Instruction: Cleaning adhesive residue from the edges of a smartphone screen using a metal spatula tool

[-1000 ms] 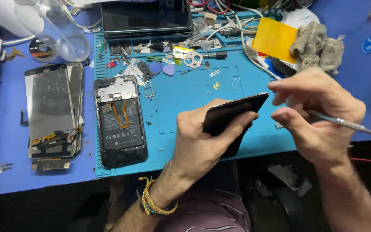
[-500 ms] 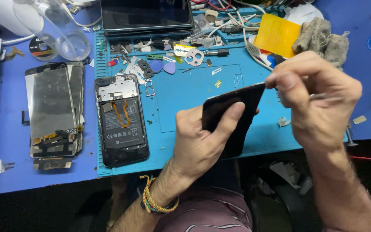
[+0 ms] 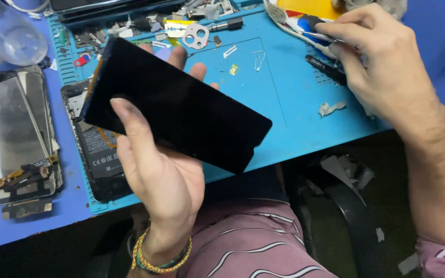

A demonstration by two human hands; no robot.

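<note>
Two hands are ours here. Our left hand [image 3: 163, 170] holds a black phone screen [image 3: 176, 103] up over the near edge of the blue mat [image 3: 284, 108]; the thumb lies across its dark face and the fingers [image 3: 198, 71] curl up from behind its far edge, closed firmly on it. The screen tilts, its left end higher and over the opened phone [image 3: 96, 149] lying on the mat. Our right hand [image 3: 382, 67] hovers over the mat's right part, fingers pinched shut on thin metal tweezers [image 3: 318, 35], well apart from the screen. Just below that hand lies a black tool [image 3: 325, 69] and a scrap of white tape [image 3: 331, 108]. On the blue surface [image 3: 27, 226] to the left rests a stack of metal phone frames [image 3: 16, 139], with a clear plastic cup [image 3: 11, 36] beyond it.
</note>
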